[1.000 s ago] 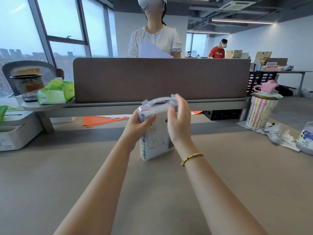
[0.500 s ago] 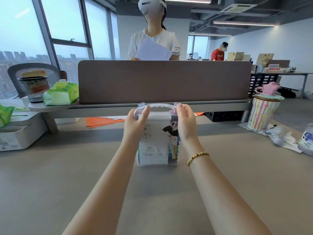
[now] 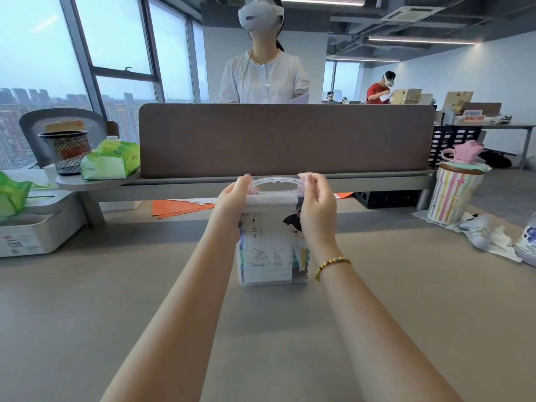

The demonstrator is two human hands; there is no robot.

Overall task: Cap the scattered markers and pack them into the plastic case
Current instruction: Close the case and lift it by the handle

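Note:
A clear plastic case (image 3: 269,253) with a white printed label stands upright on the grey desk (image 3: 116,314), straight ahead of me. Coloured markers show through its right wall. A clear carry handle (image 3: 275,185) arches over its lid. My left hand (image 3: 232,203) grips the left end of the lid and handle, fingers curled over the top. My right hand (image 3: 316,210) grips the right end the same way. No loose markers lie in view.
A brown divider panel (image 3: 285,139) closes the desk's far side, with a person standing behind it. A mesh cup (image 3: 65,150) and green pack (image 3: 110,161) sit on the left shelf, a white bin (image 3: 32,233) below. A striped cup (image 3: 454,192) and crumpled paper (image 3: 487,236) lie right.
The case has turned from edge-on to facing me squarely and now stands flat. Both hands have shifted to the two ends of its lid.

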